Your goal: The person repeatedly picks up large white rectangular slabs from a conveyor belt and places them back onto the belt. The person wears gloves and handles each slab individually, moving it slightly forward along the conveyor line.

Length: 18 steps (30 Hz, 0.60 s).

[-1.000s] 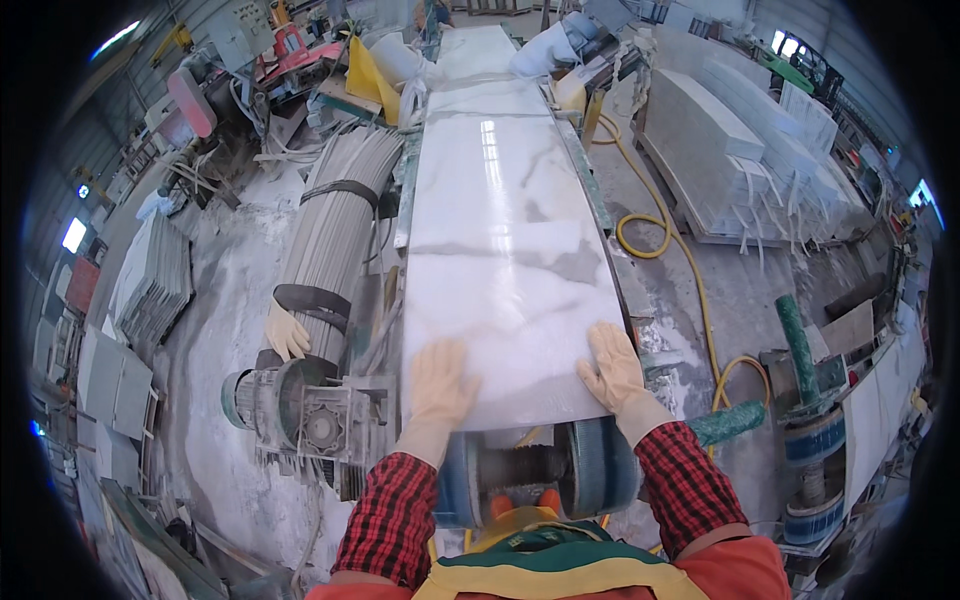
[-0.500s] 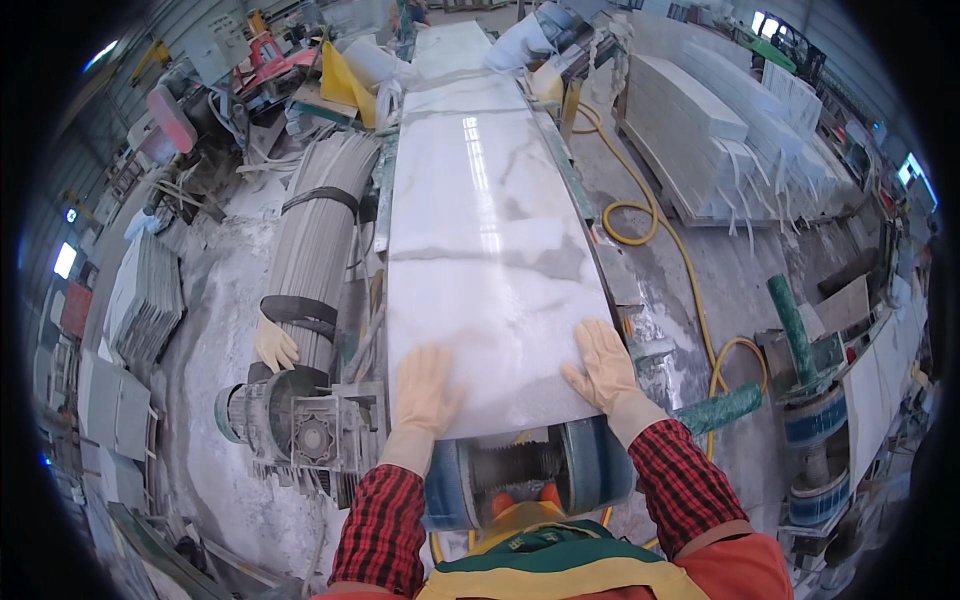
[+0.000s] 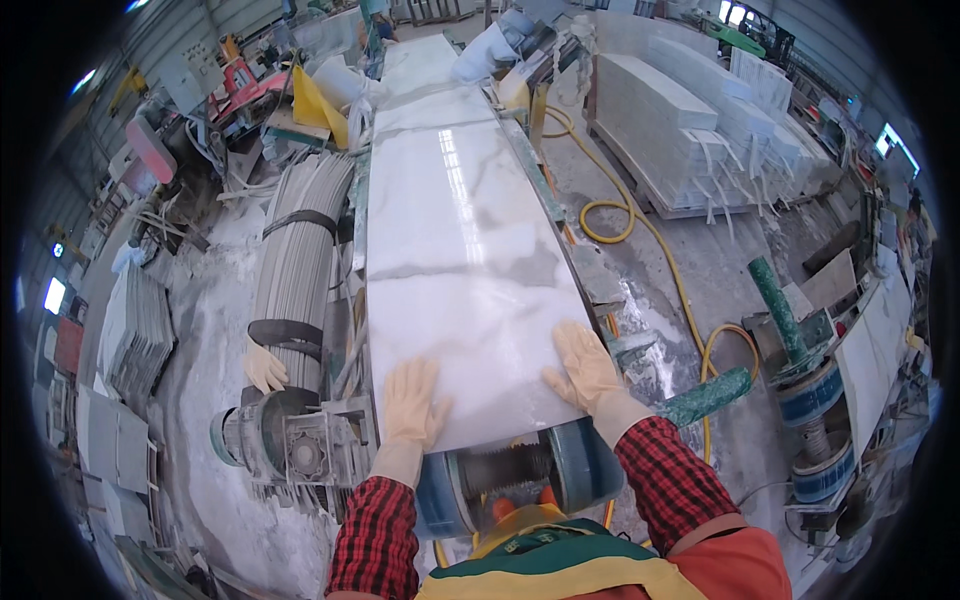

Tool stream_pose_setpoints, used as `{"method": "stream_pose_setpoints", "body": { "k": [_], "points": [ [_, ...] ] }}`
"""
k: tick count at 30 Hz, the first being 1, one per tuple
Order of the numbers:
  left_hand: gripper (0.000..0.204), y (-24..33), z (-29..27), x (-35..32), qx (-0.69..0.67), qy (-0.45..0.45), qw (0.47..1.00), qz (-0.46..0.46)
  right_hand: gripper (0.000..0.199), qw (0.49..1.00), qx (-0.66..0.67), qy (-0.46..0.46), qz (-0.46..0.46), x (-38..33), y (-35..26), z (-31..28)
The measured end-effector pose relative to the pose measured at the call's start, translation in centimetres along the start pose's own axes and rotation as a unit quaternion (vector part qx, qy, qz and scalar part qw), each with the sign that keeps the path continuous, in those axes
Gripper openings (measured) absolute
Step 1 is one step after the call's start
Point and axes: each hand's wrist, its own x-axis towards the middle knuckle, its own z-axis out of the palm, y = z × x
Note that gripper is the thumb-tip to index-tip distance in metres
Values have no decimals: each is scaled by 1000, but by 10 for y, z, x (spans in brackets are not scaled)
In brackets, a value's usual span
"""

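Observation:
A long, polished white stone slab (image 3: 460,300) with grey veins stretches away from me on a roller stand. My left hand (image 3: 411,402), in a cream rubber glove, lies flat on its near left corner, fingers spread. Near the right edge my right hand (image 3: 585,368), gloved alike, rests palm down with the thumb apart. Neither hand grips anything. Under the slab's near edge shows a blue-ended roller (image 3: 583,465) with a dark ribbed middle. Red-and-black checked sleeves cover both my forearms.
Left of the slab stand a strapped bundle of grey strips (image 3: 295,250), a loose cream glove (image 3: 264,370) and a motor (image 3: 305,450). To the right, a yellow hose (image 3: 668,255) loops over the floor, near a green bar (image 3: 708,396). Strapped stone stacks (image 3: 660,135) lie behind.
My left hand, blurred before, now shows sharply and sits on the slab near its left edge. The whole view has shifted slightly, so the scene appears further left.

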Motion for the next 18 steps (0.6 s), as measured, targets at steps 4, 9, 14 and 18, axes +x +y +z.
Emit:
{"method": "stream_pose_setpoints", "body": {
  "k": [4,9,14,18],
  "points": [
    [75,9,-11,2,-30,-65,997,-29,84,1000,3,-25,10,-3,-2,-6],
    [73,2,-7,-6,-34,-40,998,-16,82,1000,6,-1,2,-4,-6,-7],
    [71,4,-5,-12,-37,-23,999,-11,79,1000,13,-2,0,-9,-5,-7],
    [70,6,-3,-14,-34,-13,999,-13,78,1000,9,11,-11,-12,-2,-4]
  ]
}}
